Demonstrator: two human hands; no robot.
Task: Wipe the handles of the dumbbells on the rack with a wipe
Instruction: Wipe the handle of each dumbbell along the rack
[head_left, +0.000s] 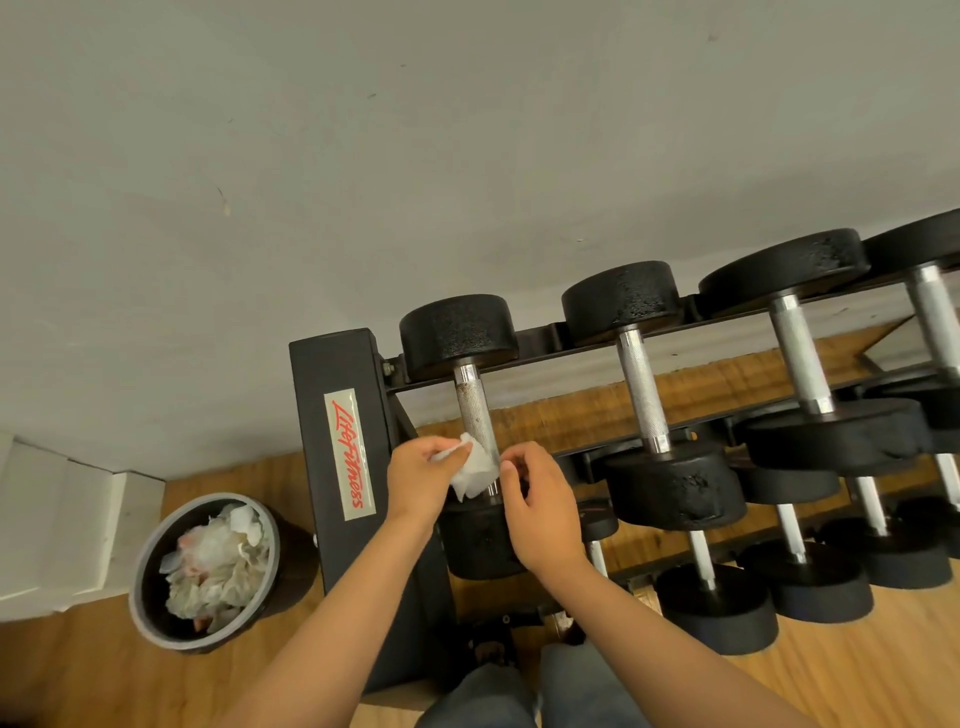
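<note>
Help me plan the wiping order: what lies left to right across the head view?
From the left: waste bin → rack end post → left hand → wipe → right hand → second dumbbell handle → third dumbbell handle → fourth dumbbell handle.

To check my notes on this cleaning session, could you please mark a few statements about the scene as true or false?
1. The wipe lies against the handle of the leftmost dumbbell on the top tier. True.
2. The left hand holds the wipe. True.
3. The bin is empty. False: it holds crumpled paper.
4. The bin stands to the right of the rack. False: it stands on the floor to the rack's left.
5. The wipe is blue. False: it is white.
</note>
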